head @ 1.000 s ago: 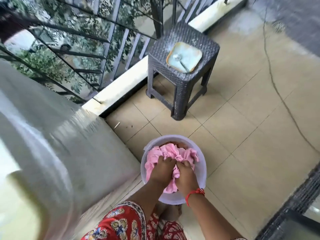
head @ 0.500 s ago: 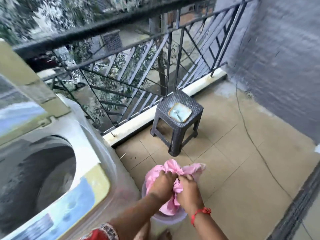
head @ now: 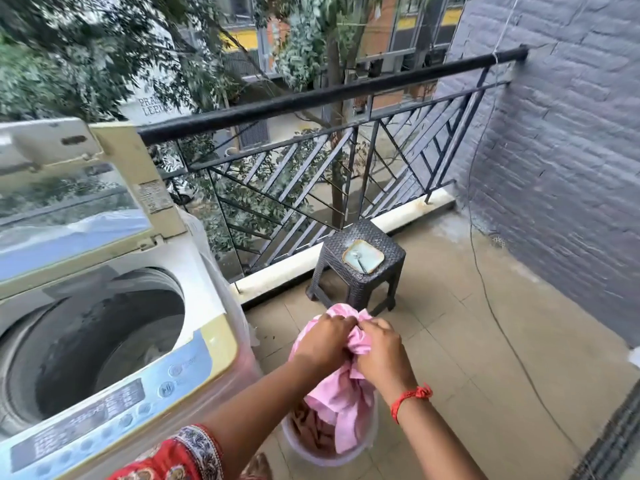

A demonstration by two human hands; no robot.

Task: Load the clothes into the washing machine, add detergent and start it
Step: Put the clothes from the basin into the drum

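My left hand and my right hand both grip a pink cloth, bunched between them and hanging down into a white bucket on the floor. Brownish clothes lie inside the bucket. To the left stands a top-loading washing machine with its lid raised and its dark drum open. Its control panel faces me. The cloth hangs to the right of the machine, about level with its top.
A dark wicker stool stands beyond the bucket by the railing, with a pale square dish and a spoon on it. A grey brick wall closes the right side. A thin cord trails across the tiled floor.
Both hands have lifted the pink cloth up out of the bucket. The view has risen from the floor, bringing the machine's open drum and the railing into sight.
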